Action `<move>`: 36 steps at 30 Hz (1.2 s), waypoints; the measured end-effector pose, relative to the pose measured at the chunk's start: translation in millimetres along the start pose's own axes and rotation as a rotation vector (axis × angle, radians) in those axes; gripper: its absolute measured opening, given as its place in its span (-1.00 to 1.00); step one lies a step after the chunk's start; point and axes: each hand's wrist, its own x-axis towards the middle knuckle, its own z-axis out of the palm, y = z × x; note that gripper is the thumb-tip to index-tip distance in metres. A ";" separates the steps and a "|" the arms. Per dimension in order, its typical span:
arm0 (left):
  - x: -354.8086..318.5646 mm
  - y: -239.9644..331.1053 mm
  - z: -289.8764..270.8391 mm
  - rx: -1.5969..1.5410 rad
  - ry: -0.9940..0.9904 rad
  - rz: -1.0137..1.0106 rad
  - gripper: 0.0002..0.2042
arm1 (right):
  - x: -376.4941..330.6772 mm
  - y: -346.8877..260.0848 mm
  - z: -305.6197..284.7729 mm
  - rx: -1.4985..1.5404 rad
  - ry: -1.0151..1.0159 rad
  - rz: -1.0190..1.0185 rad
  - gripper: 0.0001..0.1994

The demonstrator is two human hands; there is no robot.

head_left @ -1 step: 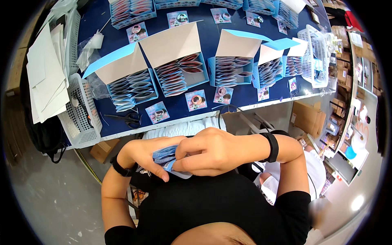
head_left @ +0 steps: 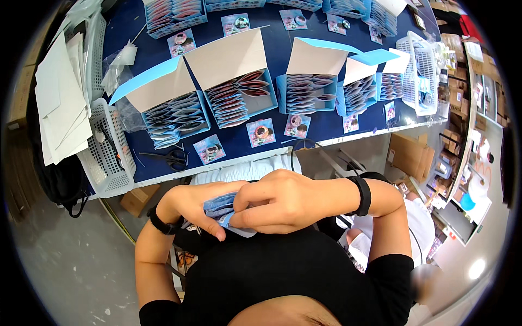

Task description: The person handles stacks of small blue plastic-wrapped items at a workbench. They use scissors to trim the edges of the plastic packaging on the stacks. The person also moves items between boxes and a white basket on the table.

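Close to my chest, a small bundle of blue flat packets [head_left: 218, 208] is held between both hands. My left hand [head_left: 191, 204] wraps round its left side, the thumb along the near edge. From the right, my right hand [head_left: 274, 204] has its fingers bent over the packets' other end; its fingertips are partly hidden. Beyond my hands, on the blue table, stand open boxes of upright packets: a left box [head_left: 176, 117], a wider box [head_left: 239, 100] beside it, and a third box [head_left: 310, 92]. Square picture cards [head_left: 209, 149] lie before them, some with round badges.
Black scissors [head_left: 171, 158] lie near the table's front left. A white plastic basket [head_left: 111, 157] stands at the left edge under white card sheets [head_left: 62, 98]. Another white basket [head_left: 418, 73] is at the right end. A second row of boxes [head_left: 176, 16] stands farther back.
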 end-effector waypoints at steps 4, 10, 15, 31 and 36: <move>4.9 15.4 3.9 -0.150 0.044 -0.050 -0.16 | -2.7 -7.5 -7.9 -0.070 0.019 -0.018 -0.86; 7.9 17.0 15.6 -0.363 0.249 0.046 -0.13 | -14.9 -13.6 -16.3 -0.072 0.093 0.082 -0.90; 21.3 17.6 18.2 -0.332 0.356 0.114 -0.08 | -16.9 -17.0 -32.8 0.073 0.166 0.399 -0.92; 81.6 -1.4 52.4 -0.325 0.449 0.140 -0.08 | -99.1 -13.2 -41.4 -0.030 0.186 0.300 -0.83; 97.3 -7.6 47.9 -0.219 0.413 0.077 -0.11 | -132.0 -21.9 -78.3 -0.125 0.402 0.384 -0.86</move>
